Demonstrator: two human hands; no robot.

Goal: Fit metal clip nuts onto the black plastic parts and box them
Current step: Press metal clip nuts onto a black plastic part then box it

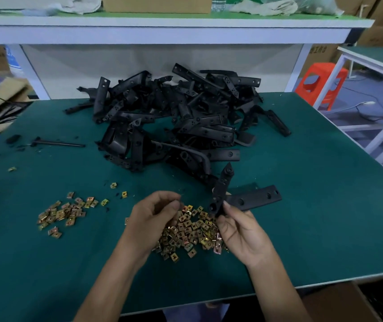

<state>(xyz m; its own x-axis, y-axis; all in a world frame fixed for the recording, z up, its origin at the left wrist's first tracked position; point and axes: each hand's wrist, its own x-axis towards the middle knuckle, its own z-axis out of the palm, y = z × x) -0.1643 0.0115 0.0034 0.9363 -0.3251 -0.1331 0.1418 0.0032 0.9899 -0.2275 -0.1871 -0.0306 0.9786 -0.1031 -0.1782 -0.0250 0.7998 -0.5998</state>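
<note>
1. Left hand (155,217): fingers curled in, tips bunched over the near pile of clip nuts (190,231). Whatever sits between the tips is hidden, so I cannot tell if it has a nut.
2. Right hand (241,233): thumb and fingers pinch the low end of a black plastic part (220,189), at the pile's 1 o'clock. One arm of it stands near upright; the other runs out flat toward 3 o'clock.
3. Thinner scatter of nuts (62,212) lies at 9 o'clock from the hands, apart from the pile.
4. Heap of black parts (176,119) at 12 o'clock is tangled, and single shapes are hard to separate.
5. Carton (317,49) at 2 o'clock bears printed characters, too blurred to read.
6. Table (302,205) is topped with dark green mat. A white shelf (162,29) crosses at 12 o'clock, its load cut off by the frame. An orange stool (320,84) stands at 2 o'clock. A cardboard box (339,303) at 5 o'clock is mostly cut off.
</note>
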